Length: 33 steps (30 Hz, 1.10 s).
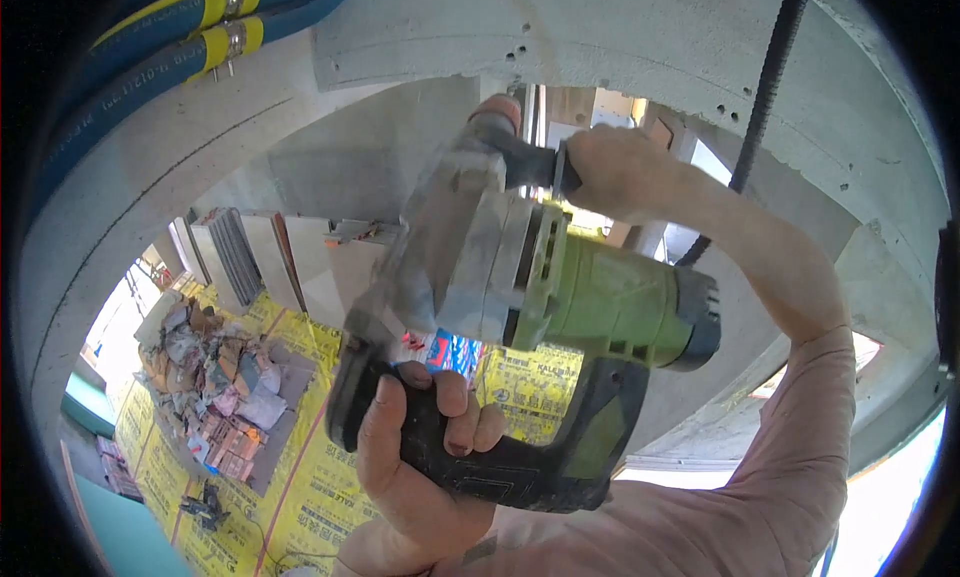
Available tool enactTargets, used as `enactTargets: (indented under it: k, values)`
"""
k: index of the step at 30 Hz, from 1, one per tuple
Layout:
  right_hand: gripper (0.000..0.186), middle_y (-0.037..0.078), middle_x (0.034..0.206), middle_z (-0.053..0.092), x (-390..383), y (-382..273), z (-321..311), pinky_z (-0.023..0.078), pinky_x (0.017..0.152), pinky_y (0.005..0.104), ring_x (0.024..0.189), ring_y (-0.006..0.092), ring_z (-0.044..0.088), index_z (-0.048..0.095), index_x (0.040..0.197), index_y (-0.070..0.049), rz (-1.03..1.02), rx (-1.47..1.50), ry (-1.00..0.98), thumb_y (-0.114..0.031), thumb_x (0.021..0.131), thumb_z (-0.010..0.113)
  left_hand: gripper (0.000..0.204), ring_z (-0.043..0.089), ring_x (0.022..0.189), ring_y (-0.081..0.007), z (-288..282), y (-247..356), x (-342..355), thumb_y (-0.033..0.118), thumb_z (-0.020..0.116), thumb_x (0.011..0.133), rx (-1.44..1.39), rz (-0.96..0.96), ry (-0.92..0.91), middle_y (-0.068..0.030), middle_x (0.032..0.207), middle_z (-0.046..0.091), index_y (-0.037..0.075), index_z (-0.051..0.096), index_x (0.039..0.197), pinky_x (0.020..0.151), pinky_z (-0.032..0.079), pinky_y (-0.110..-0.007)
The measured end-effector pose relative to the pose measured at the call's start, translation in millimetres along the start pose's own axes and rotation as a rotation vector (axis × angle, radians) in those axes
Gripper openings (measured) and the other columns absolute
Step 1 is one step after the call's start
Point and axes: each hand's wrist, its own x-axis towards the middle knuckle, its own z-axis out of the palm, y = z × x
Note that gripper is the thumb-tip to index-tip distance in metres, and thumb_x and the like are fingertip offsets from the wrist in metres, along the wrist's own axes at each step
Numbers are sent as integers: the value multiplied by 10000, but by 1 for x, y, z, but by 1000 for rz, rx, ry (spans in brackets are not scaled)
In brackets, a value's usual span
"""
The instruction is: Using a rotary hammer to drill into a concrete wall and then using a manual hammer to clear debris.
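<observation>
A green and grey rotary hammer drill (610, 297) is held up in front of me, its chuck (495, 112) toward the concrete overhead. My left hand (430, 457) is wrapped around its black rear handle (350, 407), fingers curled and thumb up along the side. With my right hand (620, 172) I grip the black side handle (530, 165) close behind the chuck. The grey concrete beam (620, 42) above the chuck has several small dark holes. Whether a bit touches the concrete is too unclear to tell.
Blue hoses (170, 62) with yellow bands and metal clamps run at the upper left. A dark ribbed bar (765, 87) hangs near my right arm. Below, yellow printed sheeting (300, 517) covers the floor, with a rubble heap (215, 377) and leaning panels (235, 257).
</observation>
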Motion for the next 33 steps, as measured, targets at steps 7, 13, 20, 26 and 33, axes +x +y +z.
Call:
enactTargets:
  k: [7,13,20,26,33]
  values:
    - [283,210,964,697,35,57,29,545,852,472,956,349,690,665,989,21,46,-77,72,-214,831,663,217,521,669,-155,4,-27,97,303,562,992,143,-11,31,-56,870,611,91,593,1023,672,465,-331]
    - [263,193,873,689,13,62,73,541,787,474,847,360,690,659,952,-7,-35,-93,87,-235,822,667,204,511,690,-164,-45,-56,51,286,566,965,-18,-146,148,-72,821,595,117,575,1079,678,450,-332]
    - [257,189,814,669,5,7,48,534,743,467,850,356,686,613,957,18,-117,-164,20,-182,818,694,219,440,629,-155,-58,-34,9,342,539,961,-29,-32,177,-67,773,571,135,565,1027,640,394,-329]
    - [297,186,783,667,7,-7,34,523,731,473,791,358,682,615,944,31,-179,-153,196,-233,840,703,208,441,614,-161,-61,-21,3,328,551,955,-33,26,88,-86,790,588,129,553,1014,639,398,-336]
    - [219,180,782,675,1,-10,29,550,692,456,749,339,703,644,855,15,-122,-201,192,-189,833,721,213,433,611,-166,-61,-21,2,322,552,953,-61,-4,100,-87,773,573,115,549,1001,644,399,-349]
